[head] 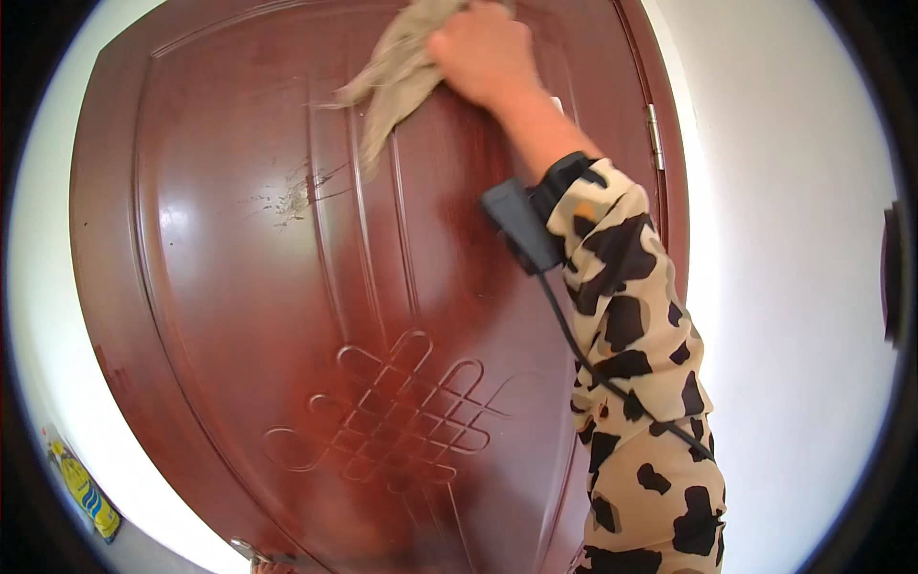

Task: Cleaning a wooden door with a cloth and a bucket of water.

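My right hand [488,54] is closed on a crumpled beige cloth [412,68], pressed near the top of a glossy reddish-brown door panel [237,301]. The cloth's loose ends hang to the left of the hand. Left of and below the cloth, a pale smudge with dark streaks [292,199] marks the door. Lower down, a knot pattern [409,416] is carved in the panel. At the bottom edge, a small part of my left hand [274,567] shows beside a metal door handle [247,549]; whether it grips the handle is hidden.
A metal hinge [655,136] sits on the door's right edge, beside a white wall [782,237]. At the lower left stands a yellow and blue package [87,495]. A black device [522,226] with a cable is strapped to my right wrist. A dark object [891,276] is at the far right.
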Motion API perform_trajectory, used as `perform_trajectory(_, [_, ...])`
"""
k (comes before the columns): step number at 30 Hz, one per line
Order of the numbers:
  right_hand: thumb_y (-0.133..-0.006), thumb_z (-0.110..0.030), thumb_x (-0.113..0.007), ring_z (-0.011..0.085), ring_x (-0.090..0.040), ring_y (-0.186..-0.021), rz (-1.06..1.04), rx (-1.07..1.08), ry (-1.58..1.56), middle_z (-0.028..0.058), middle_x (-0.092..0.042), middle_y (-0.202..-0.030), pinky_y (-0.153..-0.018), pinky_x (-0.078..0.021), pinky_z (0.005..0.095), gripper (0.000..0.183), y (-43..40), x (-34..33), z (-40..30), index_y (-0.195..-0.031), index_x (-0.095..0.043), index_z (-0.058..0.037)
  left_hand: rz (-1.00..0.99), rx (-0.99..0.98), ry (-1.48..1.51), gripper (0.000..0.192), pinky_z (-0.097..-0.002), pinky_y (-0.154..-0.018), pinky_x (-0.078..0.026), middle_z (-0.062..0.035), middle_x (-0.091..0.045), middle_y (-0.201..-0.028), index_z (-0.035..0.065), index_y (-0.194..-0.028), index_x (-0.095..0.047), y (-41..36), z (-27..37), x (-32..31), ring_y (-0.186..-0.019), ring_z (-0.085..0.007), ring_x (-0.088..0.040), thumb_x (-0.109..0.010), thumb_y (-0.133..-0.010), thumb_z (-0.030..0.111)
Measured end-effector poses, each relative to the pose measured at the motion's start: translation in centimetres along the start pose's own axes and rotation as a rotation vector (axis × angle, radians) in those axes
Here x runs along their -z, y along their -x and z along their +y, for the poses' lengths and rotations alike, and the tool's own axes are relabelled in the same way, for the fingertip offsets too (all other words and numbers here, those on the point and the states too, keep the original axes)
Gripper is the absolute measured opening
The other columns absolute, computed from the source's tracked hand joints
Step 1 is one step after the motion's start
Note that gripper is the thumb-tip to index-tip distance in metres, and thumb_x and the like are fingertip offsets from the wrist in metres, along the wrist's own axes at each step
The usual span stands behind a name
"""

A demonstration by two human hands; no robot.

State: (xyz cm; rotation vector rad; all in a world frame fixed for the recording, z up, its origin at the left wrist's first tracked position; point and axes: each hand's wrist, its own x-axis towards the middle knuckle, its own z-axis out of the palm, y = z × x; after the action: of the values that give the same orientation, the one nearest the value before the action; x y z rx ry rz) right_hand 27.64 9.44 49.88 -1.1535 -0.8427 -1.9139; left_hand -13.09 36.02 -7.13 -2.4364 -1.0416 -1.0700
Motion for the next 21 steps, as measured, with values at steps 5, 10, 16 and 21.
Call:
perform_trajectory(5, [-0.086,-0.029,-0.045,0.0285,-0.049,-0.108,0.005,0.014,0.259,0.0133,-0.056,-0.108,-0.086,-0.0416,0.048,0.033,2.7,-0.4,9.1,-0.094,-0.064,-0.0042,0.141,-0.058,0.043,0.056,-0.048,-0.089,-0.045,-0.0222,-0.06,-0.107,0.0034,-0.111,-0.058,-1.6,-0.8,-0.2,-0.1,-0.0414,-0.055,-0.066,-0.057,0.008])
perform_trajectory(10, [-0.079,-0.023,-0.056,0.037,-0.046,-0.11,-0.093,0.068,0.139,0.0183,-0.052,-0.101,-0.092,-0.0369,0.0496,0.021,16.8,-1.4,4.9,-0.083,-0.058,-0.0026,-0.009,0.09,-0.033,0.064,-0.0451,-0.094,-0.044,-0.0218,-0.054,-0.121,0.0072,-0.121,-0.054,-0.8,-2.6,-0.4,-0.109,-0.0408,-0.052,-0.068,-0.058,0.009])
perform_trajectory(16, [-0.076,-0.019,-0.053,0.0362,-0.05,-0.096,-0.17,0.107,-0.139,0.0195,-0.054,-0.096,-0.096,-0.0303,0.0548,0.033,24.7,4.1,0.4,-0.101,-0.062,0.0003,-0.019,0.108,0.027,0.06,-0.0447,-0.095,-0.044,-0.0215,-0.054,-0.121,0.0063,-0.121,-0.054,0.1,-3.6,-0.7,-0.111,-0.039,-0.052,-0.067,-0.063,0.01])
perform_trajectory(21, [-0.082,-0.026,-0.047,0.0321,-0.052,-0.093,-0.254,0.09,0.221,0.0169,-0.056,-0.088,-0.089,-0.037,0.0499,0.03,12.5,0.5,6.7,-0.078,-0.06,0.0005,0.128,-0.034,-0.029,0.055,-0.0449,-0.097,-0.042,-0.0219,-0.055,-0.121,0.0037,-0.119,-0.055,1.6,-1.3,-1.5,-0.111,-0.04,-0.052,-0.066,-0.065,0.013])
